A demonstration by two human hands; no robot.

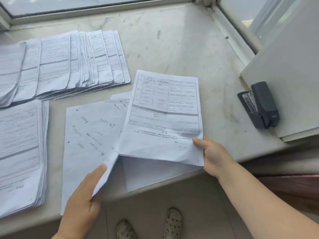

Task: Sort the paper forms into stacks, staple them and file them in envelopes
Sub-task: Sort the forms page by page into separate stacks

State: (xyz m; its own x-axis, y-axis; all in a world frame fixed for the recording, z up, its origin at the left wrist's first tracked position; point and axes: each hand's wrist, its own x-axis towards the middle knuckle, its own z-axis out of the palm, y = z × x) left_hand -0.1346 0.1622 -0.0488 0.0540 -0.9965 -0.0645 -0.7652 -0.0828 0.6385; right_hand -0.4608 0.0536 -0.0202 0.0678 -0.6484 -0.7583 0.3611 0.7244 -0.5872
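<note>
My right hand [213, 156] pinches the lower right corner of a printed form [164, 118], lifted off the marble sill with a few sheets under it. My left hand [84, 202] holds the bottom edge of a sheet with handwriting [91, 140], turned over to the left. A thick stack of forms [20, 152] lies at the near left. A fanned row of form bundles [69, 64] lies at the far left. A dark stapler [259, 105] lies on the sill at the right.
The marble sill [172, 49] ends in a front edge below the sheets I hold. Window frames run along the back and right. Pale envelopes or folders [293, 83] lie stacked at the far right beside the stapler. Two feet in slippers show on the floor below.
</note>
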